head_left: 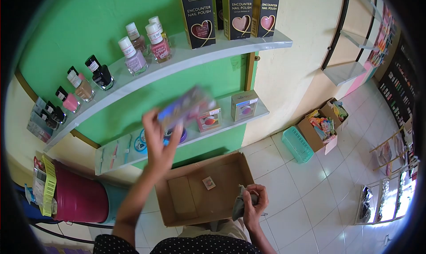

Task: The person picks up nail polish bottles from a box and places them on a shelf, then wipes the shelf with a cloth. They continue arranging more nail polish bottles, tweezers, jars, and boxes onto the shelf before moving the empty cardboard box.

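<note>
My left hand [160, 141] is closed on a small carton [184, 108], blurred by motion, held up in front of the lower shelf [228, 122]. Behind and beside it on that shelf stand a small box with a red oval picture [208, 120] and a grey box [244, 106]. Blue and purple round items [140, 141] lie partly hidden behind my left hand. A crumpled grey cloth [239, 205] is gripped in my right hand [257, 201], over the right side of an open cardboard box [245, 167]. Inside that box lies a small square packet [208, 183].
The upper shelf [230, 46] carries nail polish bottles [133, 56] and black nail polish boxes [197, 21]. A maroon bin [82, 189] stands at left. A turquoise basket [297, 144] and cartons of packets [320, 125] sit on the tiled floor at right.
</note>
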Tool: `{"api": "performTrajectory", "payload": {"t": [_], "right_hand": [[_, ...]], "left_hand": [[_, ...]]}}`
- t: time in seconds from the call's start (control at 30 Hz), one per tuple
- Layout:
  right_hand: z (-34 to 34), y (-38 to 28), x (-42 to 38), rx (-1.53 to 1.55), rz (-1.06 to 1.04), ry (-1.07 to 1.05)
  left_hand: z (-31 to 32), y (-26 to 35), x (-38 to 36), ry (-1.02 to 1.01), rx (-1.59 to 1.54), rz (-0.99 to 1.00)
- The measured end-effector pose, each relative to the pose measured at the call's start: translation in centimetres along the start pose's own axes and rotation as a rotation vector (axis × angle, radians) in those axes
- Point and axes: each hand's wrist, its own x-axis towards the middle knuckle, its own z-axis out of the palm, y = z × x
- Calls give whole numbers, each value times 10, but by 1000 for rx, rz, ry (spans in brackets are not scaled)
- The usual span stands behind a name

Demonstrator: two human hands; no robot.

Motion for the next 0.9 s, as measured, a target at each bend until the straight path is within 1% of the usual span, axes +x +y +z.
{"api": "performTrajectory", "payload": {"t": [0.03,0.1,0.17,0.2,0.23,0.27,0.3,0.33,0.37,0.4,0.47,0.5,0.53,0.57,0.6,0.67,0.73,0.77,0.8,0.83,0.87,0.9], "right_hand": [[3,-6,3,1,0,2],[11,-21,10,176,28,-243],[26,-25,13,310,-74,-321],[29,-27,19,239,-185,-409],[36,-28,17,378,-135,-417],[36,-28,18,305,-136,-439],[35,-29,19,232,-139,-458],[35,-29,21,234,-142,-462],[36,-30,24,151,-235,-484],[37,-31,26,65,-326,-502],[40,-34,28,21,-347,-474],[42,-35,30,-21,-369,-448],[44,-38,32,-58,-438,-384],[43,-39,32,-55,-444,-383],[39,-40,32,-112,-372,-367],[31,-36,28,-176,-239,-344],[23,-26,24,-182,-213,-332],[19,-23,21,-190,-188,-322],[15,-22,17,-146,-129,-297],[12,-19,14,-149,-128,-292],[7,-16,11,-157,-117,-283],[3,-14,9,-165,-103,-276]], "left_hand": [[-1,4,-25,62,-103,-55],[-3,24,-78,-67,-305,-318],[2,37,-110,-280,-324,-284],[5,35,-118,-271,-318,-287],[8,30,-126,-314,-295,-319],[8,27,-129,-357,-273,-349],[3,32,-117,-350,-269,-347],[-5,43,-92,-389,-151,-290],[-12,52,-68,-429,-34,-232],[-18,59,-51,-429,-35,-230],[-24,67,-26,-769,402,105],[-26,64,-19,-765,400,107],[-26,60,-13,-677,368,140],[-26,57,-5,-590,337,174],[-26,58,7,-483,327,180],[-18,34,22,-198,143,205],[-10,28,45,-126,245,179],[-6,22,55,-128,240,180],[-1,13,64,-152,263,119],[3,4,72,-178,286,58],[8,-2,79,-181,281,59],[14,-8,86,-239,340,52]]}}
